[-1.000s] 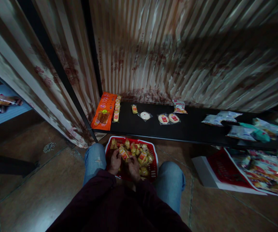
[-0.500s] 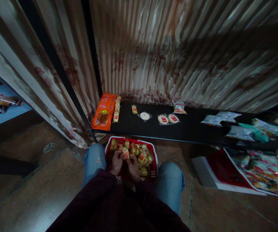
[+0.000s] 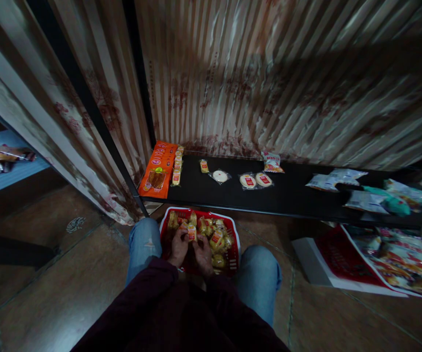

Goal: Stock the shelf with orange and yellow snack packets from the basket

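Observation:
Between my knees is a red basket (image 3: pixel 236 234) with a white rim, filled with several wrapped snacks (image 3: pixel 217 240) in yellowish packaging. Over its near left part, my left hand (image 3: pixel 179 248) and my right hand (image 3: pixel 202 253) pinch a small wrapped snack (image 3: pixel 192 233) with a yellow and red label, one from each side. The fingers of both hands are closed at its edges. My forearms and hands cover part of the basket's near side.
A low black shelf (image 3: pixel 291 195) runs ahead, bearing an orange snack packet (image 3: pixel 158 168), a row of small yellow packs (image 3: pixel 178 166), round white wrapped snacks (image 3: pixel 247 181) and bags at right. A red and white box (image 3: pixel 337 259) of packets stands right. A black post (image 3: pixel 86 98) rises left.
Both hands still hold the small snack over the basket, with only a very slight shift of the hands and snack. Nothing on the shelf has moved.

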